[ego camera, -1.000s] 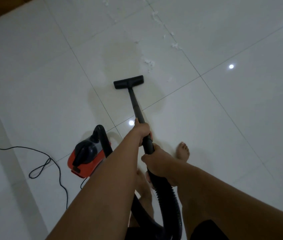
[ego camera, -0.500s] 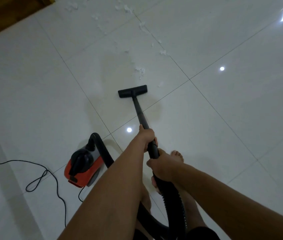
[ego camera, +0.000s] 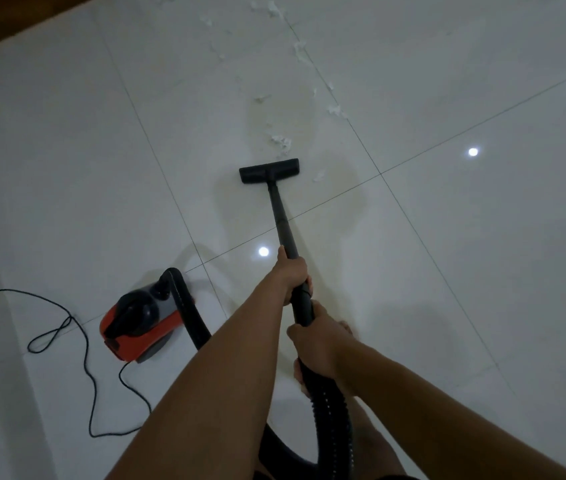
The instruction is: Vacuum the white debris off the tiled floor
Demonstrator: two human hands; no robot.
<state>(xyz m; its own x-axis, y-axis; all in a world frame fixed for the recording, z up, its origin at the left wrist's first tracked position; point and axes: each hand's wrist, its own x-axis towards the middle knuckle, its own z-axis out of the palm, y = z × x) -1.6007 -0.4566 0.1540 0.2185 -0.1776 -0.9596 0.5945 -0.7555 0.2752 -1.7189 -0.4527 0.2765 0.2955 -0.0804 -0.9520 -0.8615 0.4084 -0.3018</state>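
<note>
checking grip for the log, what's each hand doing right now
left hand: closed around the vacuum wand, the higher grip.
right hand: closed around the same wand lower down, just above the hose.

Place: I believe I look into a room of a home, indoors.
Floor: a tiled floor [ego camera: 482, 81] of large glossy white tiles with thin joints.
Appliance: a small red and black canister vacuum cleaner [ego camera: 136, 327], household type, its power cord [ego camera: 67, 318] loose on the tiles.
Light: lamp reflections [ego camera: 263, 251], small and round, on the tiles.
Edge: a brown wood strip [ego camera: 4, 26] in the far left corner.
</note>
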